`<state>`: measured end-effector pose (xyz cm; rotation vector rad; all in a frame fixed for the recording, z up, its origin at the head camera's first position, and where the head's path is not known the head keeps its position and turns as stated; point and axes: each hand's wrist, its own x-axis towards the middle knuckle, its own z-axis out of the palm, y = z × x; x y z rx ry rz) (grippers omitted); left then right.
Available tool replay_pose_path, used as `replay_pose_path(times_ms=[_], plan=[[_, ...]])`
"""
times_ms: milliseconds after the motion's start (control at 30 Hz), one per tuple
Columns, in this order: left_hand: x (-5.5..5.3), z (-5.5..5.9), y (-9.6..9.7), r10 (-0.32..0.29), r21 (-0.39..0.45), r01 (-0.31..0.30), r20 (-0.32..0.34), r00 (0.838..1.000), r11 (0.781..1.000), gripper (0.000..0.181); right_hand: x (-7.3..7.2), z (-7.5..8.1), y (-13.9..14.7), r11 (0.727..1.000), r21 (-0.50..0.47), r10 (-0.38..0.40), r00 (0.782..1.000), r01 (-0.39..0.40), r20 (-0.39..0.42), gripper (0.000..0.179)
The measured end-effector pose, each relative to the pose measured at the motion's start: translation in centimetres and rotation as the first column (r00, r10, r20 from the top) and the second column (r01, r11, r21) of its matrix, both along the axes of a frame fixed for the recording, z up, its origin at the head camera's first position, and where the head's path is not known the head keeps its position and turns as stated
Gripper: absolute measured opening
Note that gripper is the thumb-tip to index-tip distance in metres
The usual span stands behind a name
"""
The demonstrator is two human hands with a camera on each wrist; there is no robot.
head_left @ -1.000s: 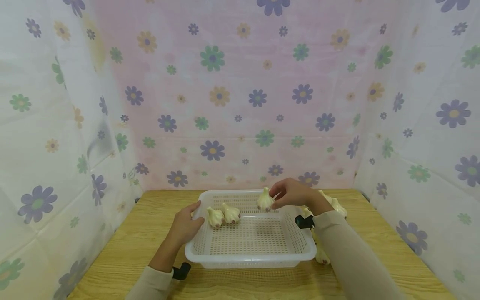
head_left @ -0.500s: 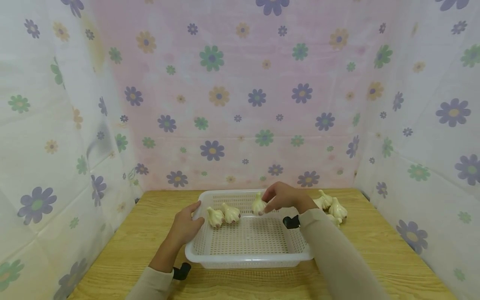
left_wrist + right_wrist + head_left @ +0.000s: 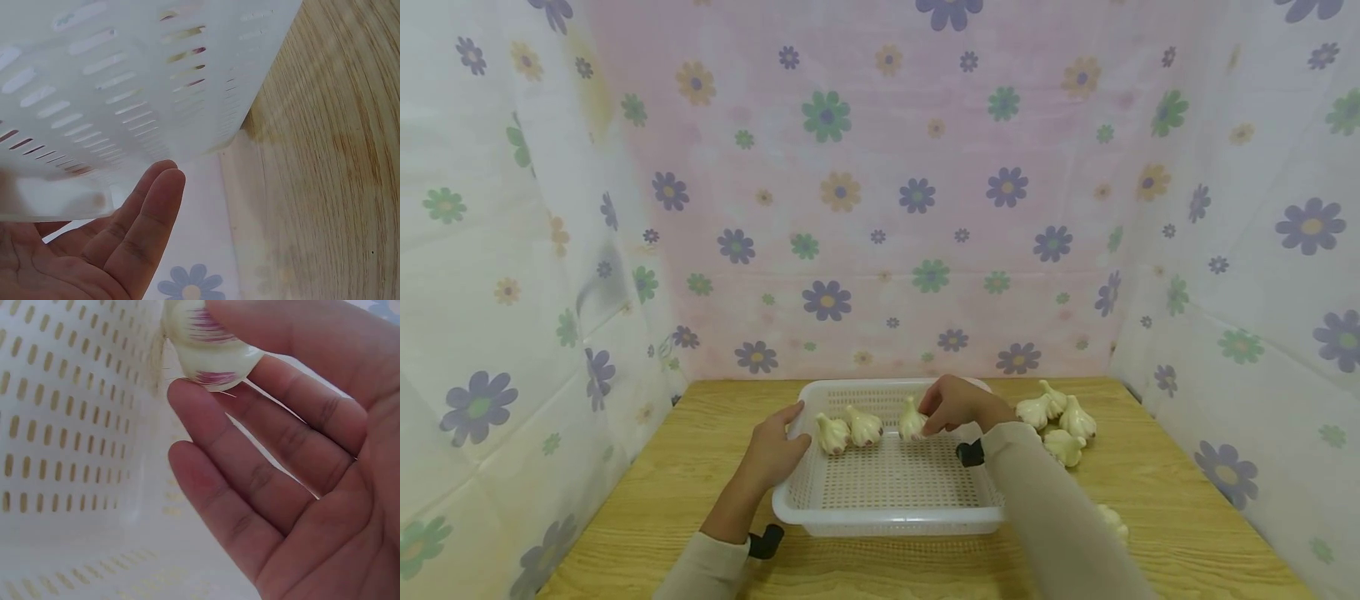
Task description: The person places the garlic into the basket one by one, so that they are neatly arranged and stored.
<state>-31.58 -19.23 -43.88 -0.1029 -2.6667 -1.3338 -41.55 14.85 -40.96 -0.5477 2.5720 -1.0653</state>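
A white plastic basket (image 3: 895, 527) with slotted walls stands on the table. My left hand (image 3: 772, 446) holds its left rim, thumb on the inner side; in the left wrist view the fingers (image 3: 153, 219) lie along the outside wall. Low inside the basket, towards the back, my right hand (image 3: 958, 404) pinches a garlic bulb (image 3: 912, 421) between thumb and fingers. Purple streaks mark this bulb (image 3: 209, 337) in the right wrist view. Two more garlic bulbs, one (image 3: 832, 434) beside the other (image 3: 863, 426), lie at the basket's left end.
Right of the basket, several garlic bulbs (image 3: 1063, 447) cluster on the wooden table (image 3: 1157, 492). Another bulb (image 3: 1112, 522) lies nearer, partly behind the right sleeve (image 3: 1052, 500). Flowered cloth (image 3: 880, 333) encloses the table's back and sides.
My right hand has carried its garlic bulb left and down into the basket. The left hand keeps its place on the rim. More of the bulbs on the table now show.
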Motion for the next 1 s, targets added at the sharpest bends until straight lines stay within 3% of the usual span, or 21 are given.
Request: replay_pose_path(times_ms=[1000], plan=[[0.0, -0.1, 0.1, 0.0, -0.016, 0.0, -0.009, 1.0, 1.0, 0.065, 0.6, -0.7, -2.0, 1.0, 0.013, -0.006, 1.0, 0.006, 0.02, 0.029]])
